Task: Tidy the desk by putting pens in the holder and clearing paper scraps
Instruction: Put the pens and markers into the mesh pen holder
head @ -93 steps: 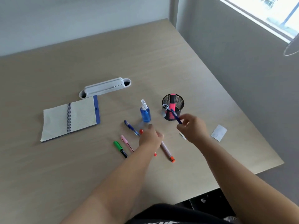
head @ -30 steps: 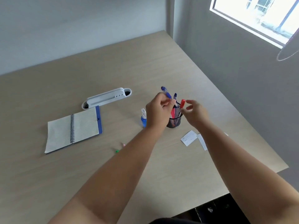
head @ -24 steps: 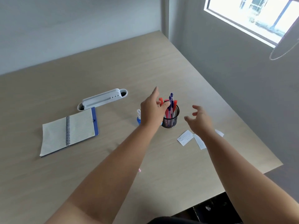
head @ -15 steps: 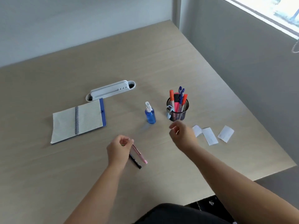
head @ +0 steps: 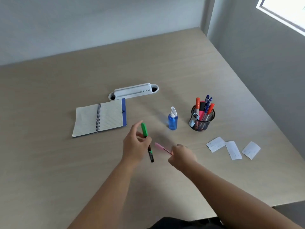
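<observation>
My left hand sits mid-frame, fingers closed around a green-capped black marker, cap end pointing up the frame, lifted off the desk. My right hand is just right of it, curled into a grip on a pink pen; the pen's free end sticks out to the upper left toward the marker, and whether it touches the desk I can't tell. Black mesh pen holder stands right of centre with several pens in it: orange, red, blue, a pink highlighter, plus a clip on the rim. Blue spray bottle upright, just left of the holder. Three paper scraps lie flat in a row on the desk, lower right of the holder. Open spiral notebook left of centre, white desk organizer right above it.
</observation>
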